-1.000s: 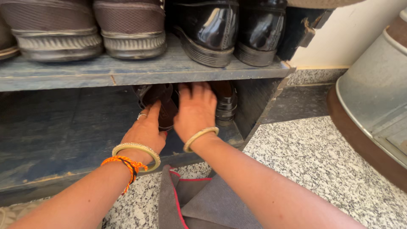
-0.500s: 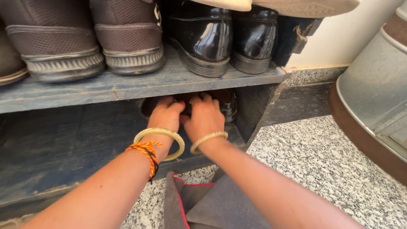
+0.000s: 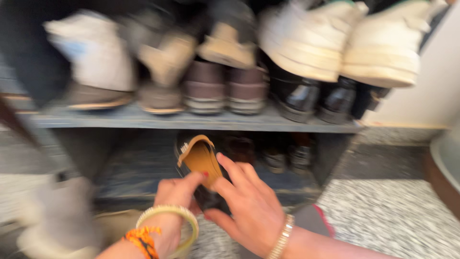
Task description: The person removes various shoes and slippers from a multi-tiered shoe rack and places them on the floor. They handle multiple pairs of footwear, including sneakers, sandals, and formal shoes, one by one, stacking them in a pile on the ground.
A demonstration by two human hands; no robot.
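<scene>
The view is blurred by motion. A dark shoe [image 3: 199, 163] with a tan insole is tipped up in front of the bottom shelf [image 3: 143, 165] of a grey-blue shoe rack. My left hand [image 3: 177, 194], wearing a pale bangle and an orange thread, grips the shoe's near end from the left. My right hand [image 3: 247, 206], with a thin bangle, holds the shoe's right side, its fingers spread along it. Further dark shoes [image 3: 287, 156] sit at the back right of the bottom shelf.
The shelf above carries brown shoes [image 3: 225, 88] and shiny black shoes [image 3: 316, 98]; pale shoes [image 3: 345, 41] sit higher up. A grey cloth with red edging [image 3: 314, 218] lies on the speckled stone floor [image 3: 397, 216]. A metal container [image 3: 448, 158] stands at right.
Both hands have drawn a dark shoe out from deep in the bottom shelf toward me and tilted it up. The camera has pulled back and up, showing more shelves.
</scene>
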